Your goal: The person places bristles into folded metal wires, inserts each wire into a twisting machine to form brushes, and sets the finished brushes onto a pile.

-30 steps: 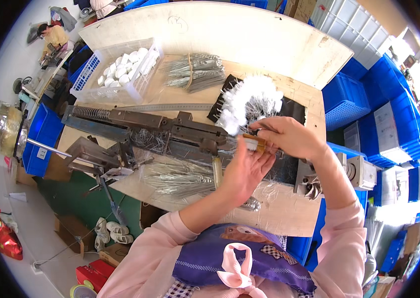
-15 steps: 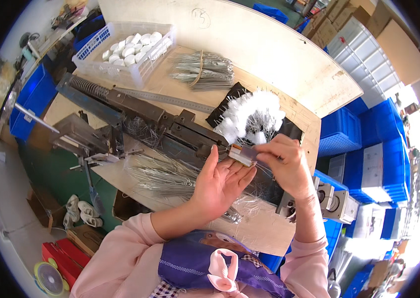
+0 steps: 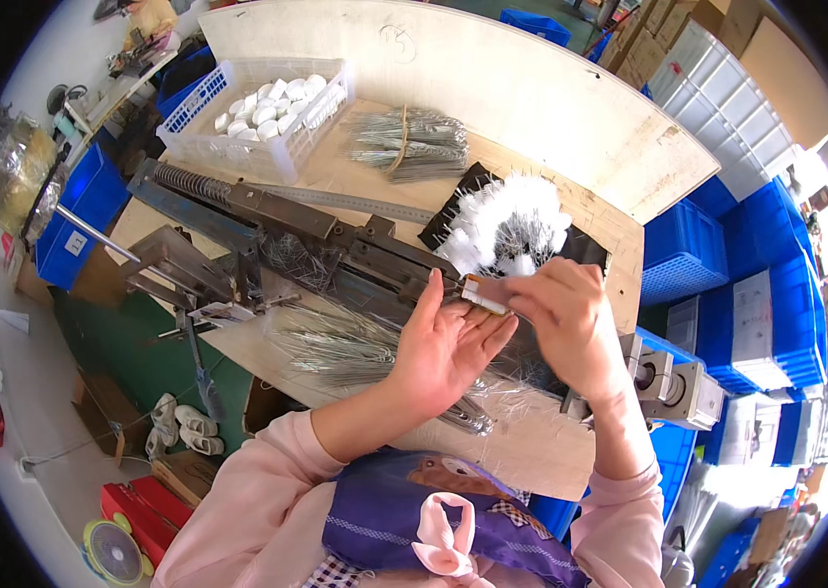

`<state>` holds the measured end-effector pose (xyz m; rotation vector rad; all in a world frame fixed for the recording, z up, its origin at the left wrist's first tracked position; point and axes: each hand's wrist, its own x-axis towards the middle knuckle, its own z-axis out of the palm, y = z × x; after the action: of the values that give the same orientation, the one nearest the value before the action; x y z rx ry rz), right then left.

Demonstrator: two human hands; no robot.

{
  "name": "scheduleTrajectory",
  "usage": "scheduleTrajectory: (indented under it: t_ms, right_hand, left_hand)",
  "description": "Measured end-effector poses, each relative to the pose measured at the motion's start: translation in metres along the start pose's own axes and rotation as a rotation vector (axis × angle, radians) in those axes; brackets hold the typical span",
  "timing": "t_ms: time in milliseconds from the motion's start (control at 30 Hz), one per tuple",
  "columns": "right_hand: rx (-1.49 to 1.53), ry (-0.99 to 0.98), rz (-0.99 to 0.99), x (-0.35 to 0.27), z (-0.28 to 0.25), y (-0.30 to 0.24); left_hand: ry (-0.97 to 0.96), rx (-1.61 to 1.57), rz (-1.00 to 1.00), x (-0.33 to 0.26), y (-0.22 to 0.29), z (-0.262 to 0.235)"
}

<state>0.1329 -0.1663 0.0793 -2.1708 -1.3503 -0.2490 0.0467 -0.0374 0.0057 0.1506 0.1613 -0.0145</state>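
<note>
My left hand [image 3: 434, 361] is palm up with its fingers stretched out beneath a small pale block [image 3: 486, 297] at the right end of a long dark metal fixture [image 3: 336, 235]. My right hand [image 3: 571, 318] comes in from the right, thumb and fingers pinched at the block's right side; what is between the fingertips is too small to make out. Just beyond the hands, white tufted pieces with thin wire ends [image 3: 481, 227] lie heaped on a black cloth. Loose thin wires [image 3: 336, 343] spread along the near side of the fixture, left of my left hand.
A clear plastic crate [image 3: 287, 157] of white round pieces stands at the far left, near a tied wire bundle [image 3: 422, 142] and a steel ruler [image 3: 336, 199]. A wooden board [image 3: 532, 88] edges the bench's far side. Metal clamp-like parts [image 3: 669, 387] sit at right, by blue bins [image 3: 688, 250].
The whole view has shifted slightly, so the bench appears a little further right. Both hands remain at the block, the right still pinched and the left still palm up.
</note>
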Motion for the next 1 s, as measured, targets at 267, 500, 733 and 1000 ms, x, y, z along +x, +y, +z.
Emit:
scheduleTrajectory:
  t_ms: [267, 500, 733, 1000]
  right_hand:
    - [-0.052, -0.040, 0.239, 0.000, -0.015, -0.018]
    - [-0.373, -0.239, 0.165, -0.006, 0.011, -0.038]
    - [-0.339, -0.295, 0.200, -0.013, 0.010, -0.024]
    - [0.164, -0.193, 0.533, -0.149, 0.061, -0.010]
  left_hand:
    - [0.026, 0.042, 0.022, -0.008, 0.009, 0.005]
    - [0.013, -0.025, -0.022, -0.009, 0.012, 0.010]
    - [0.034, 0.099, -0.075, -0.001, 0.020, 0.008]
    - [0.134, 0.181, 0.025, 0.002, -0.042, -0.039]
